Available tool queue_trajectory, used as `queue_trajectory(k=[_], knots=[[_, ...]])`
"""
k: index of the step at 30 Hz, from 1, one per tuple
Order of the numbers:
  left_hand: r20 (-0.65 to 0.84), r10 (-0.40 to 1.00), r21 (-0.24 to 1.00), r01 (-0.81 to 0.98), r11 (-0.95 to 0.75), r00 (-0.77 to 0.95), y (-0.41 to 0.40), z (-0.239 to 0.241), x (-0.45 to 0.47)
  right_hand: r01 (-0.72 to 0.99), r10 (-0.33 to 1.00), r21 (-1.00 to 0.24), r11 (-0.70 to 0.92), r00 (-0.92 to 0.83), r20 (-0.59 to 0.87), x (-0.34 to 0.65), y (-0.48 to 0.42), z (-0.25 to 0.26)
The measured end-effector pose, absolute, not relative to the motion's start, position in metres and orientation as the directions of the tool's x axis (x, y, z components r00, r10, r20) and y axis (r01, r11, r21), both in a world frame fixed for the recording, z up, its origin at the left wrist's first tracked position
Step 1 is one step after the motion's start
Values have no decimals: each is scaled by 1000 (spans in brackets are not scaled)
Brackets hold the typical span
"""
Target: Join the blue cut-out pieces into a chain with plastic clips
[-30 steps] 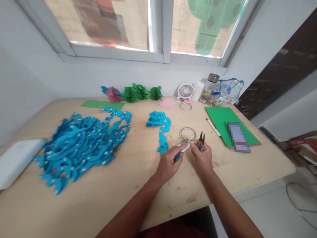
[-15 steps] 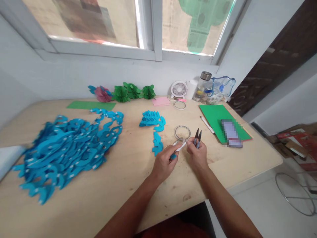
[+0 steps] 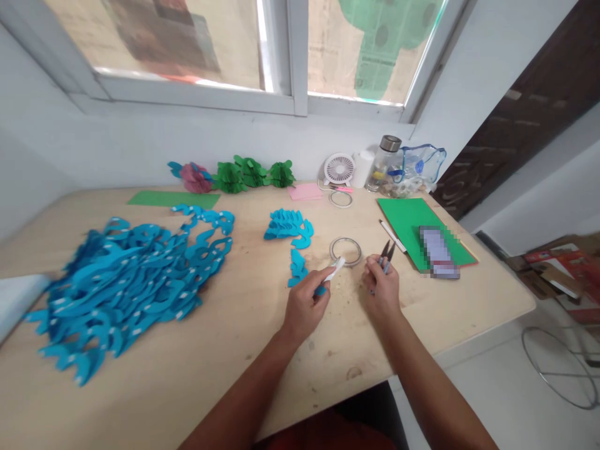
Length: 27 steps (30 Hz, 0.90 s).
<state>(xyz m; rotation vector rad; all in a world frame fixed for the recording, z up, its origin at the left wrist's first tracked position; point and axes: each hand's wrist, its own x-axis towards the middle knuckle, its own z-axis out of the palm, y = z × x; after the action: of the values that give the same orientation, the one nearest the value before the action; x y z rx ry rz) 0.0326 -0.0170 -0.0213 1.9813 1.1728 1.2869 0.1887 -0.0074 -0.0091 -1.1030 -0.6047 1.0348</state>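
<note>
Snips [image 3: 386, 254] half hidden in right hand [image 3: 383, 289]

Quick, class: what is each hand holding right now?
Left hand: closed on a blue paper piece with a white strip.
Right hand: closed on small snips.

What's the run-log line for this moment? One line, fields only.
left hand: grips blue cutout, white strip on it | right hand: grips snips | tape ring: on table beyond hands

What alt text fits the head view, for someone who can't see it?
The left hand pinches a blue cutout and the right hand holds snips over a wooden table, near a tape ring. A pile of blue cutouts lies to the left.
</note>
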Motion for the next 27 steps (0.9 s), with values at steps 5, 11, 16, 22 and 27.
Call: queue_trajectory(k=[5, 11, 16, 22, 27], knots=[[483, 868, 797, 352, -491, 115, -14, -20, 31, -337, 979, -940, -50, 169, -113, 183, -12, -11], [487, 869, 808, 333, -485, 86, -14, -17, 28, -262, 983, -950, -170, 17, -180, 181, -16, -12], [498, 863, 790, 364, -493, 86, -14, -15, 26, -191, 983, -966, -175, -92, -160, 184, -17, -14], [512, 854, 777, 373, -507, 94, -14, -15, 26, -121, 984, -984, -130, -137, -113, 183, -18, -12], [512, 853, 773, 376, -511, 105, -14, -15, 26, -84, 989, -992, -95, -123, -84, 183, -18, -11]])
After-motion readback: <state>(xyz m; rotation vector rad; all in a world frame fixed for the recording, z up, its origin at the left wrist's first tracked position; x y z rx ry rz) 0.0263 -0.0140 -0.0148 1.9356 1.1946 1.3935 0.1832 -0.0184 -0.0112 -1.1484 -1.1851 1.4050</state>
